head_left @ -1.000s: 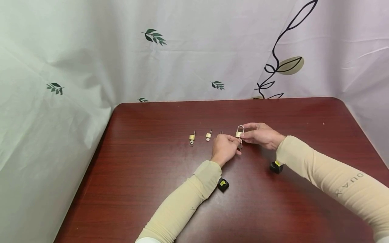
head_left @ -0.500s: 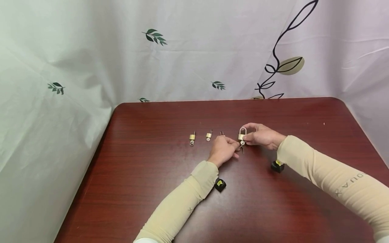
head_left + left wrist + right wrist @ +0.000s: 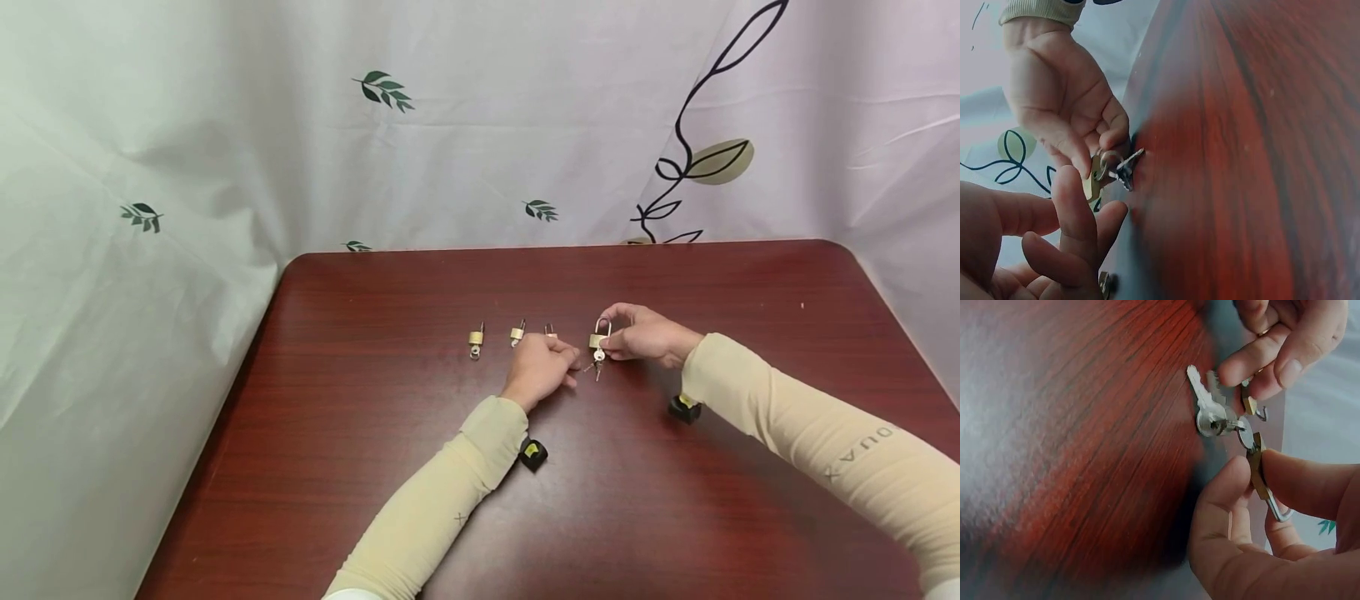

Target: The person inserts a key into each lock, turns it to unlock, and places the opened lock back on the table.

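My right hand [image 3: 648,335] pinches a small brass padlock [image 3: 1256,467] between thumb and fingers, its silver shackle pointing away from me in the head view. One key sits in the bottom of the lock. From a ring on it hang more silver keys [image 3: 1205,411], dangling over the table. Just to the left is my left hand [image 3: 542,368], apart from the keys, its fingers loosely bent with nothing between them. Beyond it, a third padlock [image 3: 551,330] is partly hidden by that hand.
Two more brass padlocks, a left one [image 3: 476,338] and a middle one [image 3: 517,333], lie in a row on the dark red wooden table [image 3: 360,400], keys at their near ends. A white curtain [image 3: 465,150] with leaf prints hangs behind the table.
My left hand has let go of the keys and drawn back to the left. My right hand has brought the padlock slightly right and nearer, and its keys now hang free.
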`<state>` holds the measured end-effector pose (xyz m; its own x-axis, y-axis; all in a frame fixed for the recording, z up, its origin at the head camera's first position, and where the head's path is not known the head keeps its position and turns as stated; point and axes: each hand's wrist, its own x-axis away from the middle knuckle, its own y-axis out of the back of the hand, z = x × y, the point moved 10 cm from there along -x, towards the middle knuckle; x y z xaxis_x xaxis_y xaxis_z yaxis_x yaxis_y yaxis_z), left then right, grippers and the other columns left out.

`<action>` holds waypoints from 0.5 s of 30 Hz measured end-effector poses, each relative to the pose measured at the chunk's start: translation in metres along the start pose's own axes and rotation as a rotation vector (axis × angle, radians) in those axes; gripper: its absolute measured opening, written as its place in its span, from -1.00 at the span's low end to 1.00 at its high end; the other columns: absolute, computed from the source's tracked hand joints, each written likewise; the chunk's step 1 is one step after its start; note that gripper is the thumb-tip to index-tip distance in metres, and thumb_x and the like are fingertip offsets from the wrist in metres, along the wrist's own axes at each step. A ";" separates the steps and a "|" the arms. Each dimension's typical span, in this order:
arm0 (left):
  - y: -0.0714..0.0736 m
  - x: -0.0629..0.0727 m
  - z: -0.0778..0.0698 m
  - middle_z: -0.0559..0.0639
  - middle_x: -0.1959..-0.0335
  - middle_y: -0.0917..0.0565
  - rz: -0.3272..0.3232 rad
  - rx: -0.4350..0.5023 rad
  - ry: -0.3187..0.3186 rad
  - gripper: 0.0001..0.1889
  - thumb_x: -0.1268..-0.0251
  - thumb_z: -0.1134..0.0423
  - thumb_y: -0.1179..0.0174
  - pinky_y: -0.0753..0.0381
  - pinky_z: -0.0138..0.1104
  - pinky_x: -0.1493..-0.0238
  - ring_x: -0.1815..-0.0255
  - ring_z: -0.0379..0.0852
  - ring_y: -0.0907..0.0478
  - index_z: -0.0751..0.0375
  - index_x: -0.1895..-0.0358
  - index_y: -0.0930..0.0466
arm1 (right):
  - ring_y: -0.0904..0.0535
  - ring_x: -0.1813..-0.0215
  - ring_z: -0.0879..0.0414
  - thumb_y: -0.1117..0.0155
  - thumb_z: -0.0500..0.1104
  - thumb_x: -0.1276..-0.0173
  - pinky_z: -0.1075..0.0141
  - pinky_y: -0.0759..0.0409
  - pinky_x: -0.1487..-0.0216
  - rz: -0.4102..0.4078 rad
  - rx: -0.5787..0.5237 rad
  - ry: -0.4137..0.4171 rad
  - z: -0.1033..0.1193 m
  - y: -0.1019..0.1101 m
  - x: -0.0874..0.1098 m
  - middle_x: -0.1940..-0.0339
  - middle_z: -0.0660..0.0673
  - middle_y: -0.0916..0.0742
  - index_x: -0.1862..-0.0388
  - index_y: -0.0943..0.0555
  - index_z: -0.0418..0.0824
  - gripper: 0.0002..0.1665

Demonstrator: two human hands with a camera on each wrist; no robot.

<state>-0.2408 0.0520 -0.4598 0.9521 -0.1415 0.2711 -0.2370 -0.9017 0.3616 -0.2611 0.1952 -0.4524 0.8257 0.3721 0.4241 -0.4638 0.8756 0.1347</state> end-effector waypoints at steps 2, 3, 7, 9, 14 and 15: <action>0.004 0.000 0.000 -0.12 0.51 -0.76 -0.006 -0.010 -0.002 -0.84 -0.38 0.28 -0.24 -0.32 -0.48 0.70 0.70 -0.25 -0.65 0.24 0.26 -0.81 | -0.58 0.37 0.23 -0.20 -0.45 -0.35 0.41 -0.63 0.28 -0.005 0.027 -0.011 0.001 -0.001 -0.001 0.33 -0.14 -0.58 0.02 -0.34 -0.40 -0.70; 0.006 0.000 0.000 -0.13 0.52 -0.76 -0.010 -0.016 -0.006 -0.84 -0.38 0.29 -0.24 -0.33 -0.48 0.69 0.70 -0.26 -0.65 0.24 0.25 -0.81 | -0.57 0.37 0.23 -0.21 -0.45 -0.35 0.42 -0.63 0.28 -0.012 0.053 -0.023 0.000 -0.001 -0.001 0.33 -0.14 -0.58 0.00 -0.34 -0.40 -0.68; 0.017 -0.001 -0.005 -0.17 0.53 -0.76 -0.031 -0.034 -0.040 -0.84 -0.37 0.26 -0.25 -0.35 -0.49 0.63 0.70 -0.26 -0.65 0.23 0.23 -0.81 | -0.59 0.37 0.21 -0.23 -0.45 -0.34 0.38 -0.64 0.28 -0.023 0.128 -0.011 0.004 -0.003 -0.003 0.31 -0.17 -0.62 -0.05 -0.35 -0.43 -0.64; 0.022 -0.001 -0.008 -0.17 0.52 -0.76 -0.044 -0.044 -0.064 -0.83 -0.37 0.24 -0.26 -0.35 -0.48 0.60 0.70 -0.26 -0.65 0.23 0.21 -0.81 | -0.59 0.36 0.21 -0.27 -0.44 -0.34 0.36 -0.64 0.27 -0.034 0.154 0.009 0.007 -0.004 -0.004 0.31 -0.16 -0.64 -0.05 -0.37 -0.44 -0.63; 0.033 -0.003 -0.015 -0.07 0.44 -0.79 -0.061 -0.037 -0.115 -0.81 -0.38 0.26 -0.23 -0.33 -0.46 0.62 0.70 -0.25 -0.64 0.27 0.18 -0.79 | -0.59 0.39 0.19 -0.37 -0.40 -0.28 0.36 -0.60 0.30 -0.067 0.267 0.067 0.014 -0.003 -0.005 0.39 -0.14 -0.69 0.00 -0.45 -0.45 -0.63; 0.036 -0.003 -0.017 -0.05 0.43 -0.80 -0.063 -0.028 -0.123 -0.81 -0.39 0.26 -0.23 -0.34 -0.47 0.63 0.70 -0.25 -0.64 0.29 0.17 -0.79 | -0.59 0.39 0.18 -0.38 -0.39 -0.27 0.36 -0.58 0.31 -0.073 0.301 0.073 0.014 -0.002 -0.006 0.41 -0.14 -0.69 0.01 -0.46 -0.45 -0.62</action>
<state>-0.2557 0.0271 -0.4330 0.9814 -0.1353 0.1366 -0.1795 -0.8988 0.3999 -0.2695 0.1871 -0.4427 0.8760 0.3426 0.3394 -0.4678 0.7746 0.4257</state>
